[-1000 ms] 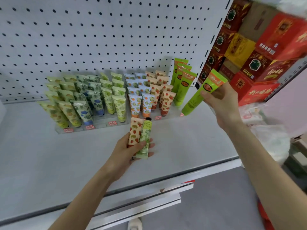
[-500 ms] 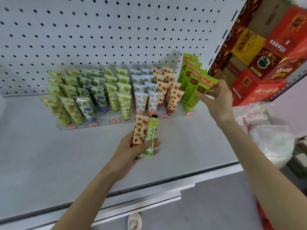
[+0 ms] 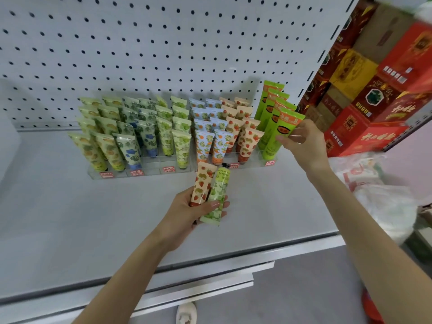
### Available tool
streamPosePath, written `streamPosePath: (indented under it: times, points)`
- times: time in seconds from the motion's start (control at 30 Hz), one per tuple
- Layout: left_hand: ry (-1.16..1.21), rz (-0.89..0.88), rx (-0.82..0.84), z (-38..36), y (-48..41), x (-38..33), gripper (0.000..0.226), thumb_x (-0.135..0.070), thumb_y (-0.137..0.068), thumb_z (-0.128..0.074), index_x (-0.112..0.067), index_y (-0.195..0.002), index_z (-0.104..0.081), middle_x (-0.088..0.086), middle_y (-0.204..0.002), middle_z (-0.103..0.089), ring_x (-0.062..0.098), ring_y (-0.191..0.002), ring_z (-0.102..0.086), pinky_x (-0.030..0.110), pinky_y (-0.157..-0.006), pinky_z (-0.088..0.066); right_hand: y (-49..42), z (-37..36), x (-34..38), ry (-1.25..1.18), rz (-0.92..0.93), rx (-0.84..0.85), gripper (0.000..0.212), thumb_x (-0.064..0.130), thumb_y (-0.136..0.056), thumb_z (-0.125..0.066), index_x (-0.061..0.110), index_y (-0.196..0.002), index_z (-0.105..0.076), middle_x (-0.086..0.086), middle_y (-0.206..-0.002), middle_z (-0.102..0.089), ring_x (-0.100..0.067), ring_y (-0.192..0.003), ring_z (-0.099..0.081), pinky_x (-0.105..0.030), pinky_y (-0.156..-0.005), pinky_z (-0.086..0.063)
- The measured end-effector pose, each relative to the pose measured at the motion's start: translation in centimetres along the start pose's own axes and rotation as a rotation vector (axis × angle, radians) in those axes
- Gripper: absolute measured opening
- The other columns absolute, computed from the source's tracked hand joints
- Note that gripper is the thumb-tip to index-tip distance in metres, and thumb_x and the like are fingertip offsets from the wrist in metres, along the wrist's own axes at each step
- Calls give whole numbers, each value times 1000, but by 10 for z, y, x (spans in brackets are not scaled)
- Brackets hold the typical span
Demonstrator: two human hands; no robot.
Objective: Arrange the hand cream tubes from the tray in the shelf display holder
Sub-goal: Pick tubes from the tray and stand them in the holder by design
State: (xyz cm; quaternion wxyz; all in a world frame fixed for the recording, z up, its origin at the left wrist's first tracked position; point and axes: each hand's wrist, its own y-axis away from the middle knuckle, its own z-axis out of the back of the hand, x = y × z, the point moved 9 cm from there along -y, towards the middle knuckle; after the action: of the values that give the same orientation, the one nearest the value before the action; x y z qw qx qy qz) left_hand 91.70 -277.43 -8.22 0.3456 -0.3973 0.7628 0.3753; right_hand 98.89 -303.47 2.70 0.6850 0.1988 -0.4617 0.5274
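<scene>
A clear display holder [image 3: 149,172] on the white shelf carries rows of patterned hand cream tubes. At its right end stand tall bright green tubes. My right hand [image 3: 304,142] pinches the top of the front green tube [image 3: 278,136], whose foot sits in the holder's rightmost front slot. My left hand [image 3: 195,210] hovers in front of the holder, shut on two tubes: a strawberry-print tube [image 3: 203,183] and a green pear-print tube with a black cap [image 3: 218,194]. No tray is in view.
The white shelf [image 3: 70,218] runs wide to the left and front, backed by a pegboard wall [image 3: 163,43]. Red and yellow boxes [image 3: 374,90] are stacked to the right. A white plastic bag [image 3: 383,195] lies below them.
My right hand has carried the tall green tube leftward and stood it in the holder's right row. My left hand has stayed put with its two tubes.
</scene>
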Motion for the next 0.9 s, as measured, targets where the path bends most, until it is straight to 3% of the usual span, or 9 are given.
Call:
streamPosePath:
  times: [0.13,0.23,0.37,0.6,0.7,0.77,0.9]
  points:
    - [-2,-26,-13,0,2,-2,30,8,-84,-60,-3,-112,-61,16,-106,-72,29,-96,-71,33,-75,-58,9,11,-11,-74,-127,-29,35,23,-83,-72,14,-110,-51,-1,-98,-62,-15,-86,-63,-33,-74,-56]
    - [7,-46,-21,0,4,-5,30,9,-84,-60,-2,-112,-61,17,-106,-72,30,-97,-70,34,-76,-59,37,29,-9,-189,-153,-152,26,20,-86,-68,11,-109,-58,-4,-90,-62,-18,-81,-61,-18,-54,-53]
    - [86,-66,-54,1,14,-7,29,8,-83,-61,-3,-110,-62,17,-106,-72,28,-96,-71,34,-75,-59,91,-26,6,-165,-195,142,6,17,-88,-64,15,-90,-69,-1,-76,-65,-5,-57,-55,-18,-45,-44]
    - [-6,-157,-93,11,42,-17,27,3,-82,-66,-4,-108,-64,18,-103,-72,33,-98,-69,48,-86,-56,144,-108,47,-310,-336,495,15,29,-86,-66,18,-82,-74,14,-59,-58,-6,-56,-42,-24,-55,-34]
    - [-23,-199,-98,20,51,-28,28,1,-83,-66,-2,-111,-63,21,-105,-70,29,-92,-69,44,-84,-56,153,-127,66,-293,-312,575,18,30,-87,-64,18,-77,-72,18,-48,-50,-3,-53,-41,-25,-59,-32]
    - [-54,-218,-125,32,58,-33,24,-6,-85,-65,-3,-109,-64,19,-102,-71,26,-90,-69,37,-82,-57,153,-133,71,-265,-318,580,22,34,-88,-63,19,-75,-71,17,-55,-53,-8,-62,-45,-26,-64,-35]
    - [-72,-253,-255,74,70,-43,29,-23,-90,-56,-1,-107,-64,13,-102,-73,22,-93,-71,31,-76,-58,150,-141,81,-411,-387,604,24,32,-93,-55,12,-90,-66,-7,-90,-68,-23,-88,-64,-33,-81,-49]
